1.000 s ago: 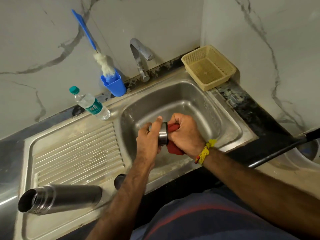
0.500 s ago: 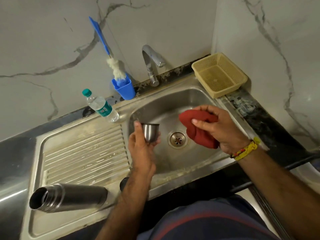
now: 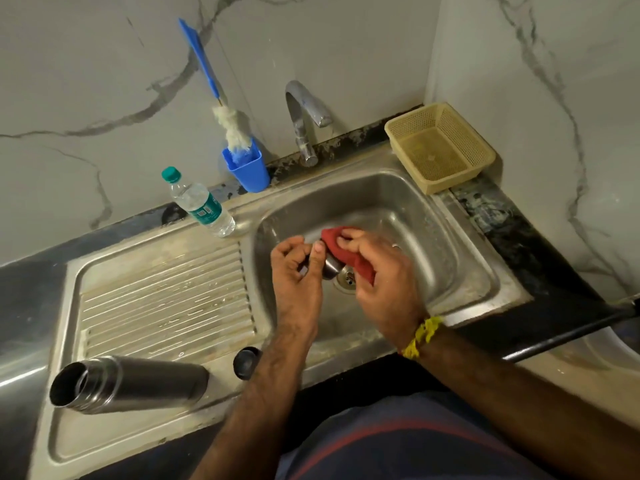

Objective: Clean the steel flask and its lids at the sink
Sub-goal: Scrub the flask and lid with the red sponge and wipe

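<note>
A: Any writing you can read?

B: Only a teal label on the clear plastic water bottle (image 3: 201, 204) with the green cap, left of centre by the wall. The print is too small to make out. Nothing else bears lettering.

A: Where are the flask parts?

B: The steel flask (image 3: 130, 384) lies on its side at the lower left, on the ribbed draining board (image 3: 162, 292), open mouth facing the left edge. It is a smooth brushed-metal cylinder. A small round black lid (image 3: 246, 362) sits just right of it, near the basin's front rim. The steel cup lid (image 3: 331, 268) is at the centre of the frame, over the basin of the sink (image 3: 446, 271), above the drain.

A: And the hands?

B: The left hand (image 3: 296, 275) has fingers and thumb curled round the cup lid. The right hand (image 3: 377, 271) grips a crumpled red cloth (image 3: 341, 247), fingers bent over it, pressed against the cup lid. A yellow thread band circles that wrist.

A: Other materials?

B: Stainless sink, dull and streaked. A curved chrome tap (image 3: 304, 116) at upper centre. A blue plastic cup (image 3: 247, 169) holds a blue-handled brush (image 3: 221, 109) with white fluffy bristles, leaning on the marble-patterned wall. A beige perforated plastic basket (image 3: 440, 147), square, sits at the upper right on the dark speckled counter.
</note>
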`<state>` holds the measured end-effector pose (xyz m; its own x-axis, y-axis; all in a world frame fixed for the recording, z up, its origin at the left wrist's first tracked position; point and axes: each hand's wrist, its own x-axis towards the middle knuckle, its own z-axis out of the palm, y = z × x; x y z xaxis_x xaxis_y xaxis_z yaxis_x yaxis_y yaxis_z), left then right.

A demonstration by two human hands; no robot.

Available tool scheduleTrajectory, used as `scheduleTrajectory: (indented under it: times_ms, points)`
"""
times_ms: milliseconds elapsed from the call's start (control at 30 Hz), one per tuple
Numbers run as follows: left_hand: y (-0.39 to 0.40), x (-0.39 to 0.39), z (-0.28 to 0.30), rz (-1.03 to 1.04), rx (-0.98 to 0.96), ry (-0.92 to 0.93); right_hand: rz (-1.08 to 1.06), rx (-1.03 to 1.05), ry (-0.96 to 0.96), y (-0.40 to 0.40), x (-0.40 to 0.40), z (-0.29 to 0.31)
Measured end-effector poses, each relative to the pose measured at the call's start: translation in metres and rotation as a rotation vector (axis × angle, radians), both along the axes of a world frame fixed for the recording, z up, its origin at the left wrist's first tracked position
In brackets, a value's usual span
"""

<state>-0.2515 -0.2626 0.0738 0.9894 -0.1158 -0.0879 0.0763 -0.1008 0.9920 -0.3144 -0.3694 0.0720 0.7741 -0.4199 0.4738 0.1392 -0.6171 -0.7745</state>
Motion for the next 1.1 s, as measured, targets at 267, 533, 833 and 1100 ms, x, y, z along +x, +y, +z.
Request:
scheduleTrajectory:
  times_ms: [267, 533, 833, 1100]
  points:
    - [-0.002, -0.004, 0.001, 0.096, -0.183, 0.236, 0.073, -0.357, 0.135, -0.001, -0.009, -0.01]
    - [-0.016, -0.017, 0.014, 0.027, -0.506, 0.473, 0.001, -0.522, -0.021, -0.005, 0.002, -0.011]
    - [-0.012, -0.005, 0.015, -0.011, -0.833, 0.725, -0.031, -0.301, -0.177, 0.001, 0.004, -0.018]
    - [-0.01, -0.006, 0.02, 0.051, -0.787, 0.591, -0.226, 0.415, 0.016, 0.001, 0.009, 0.006]
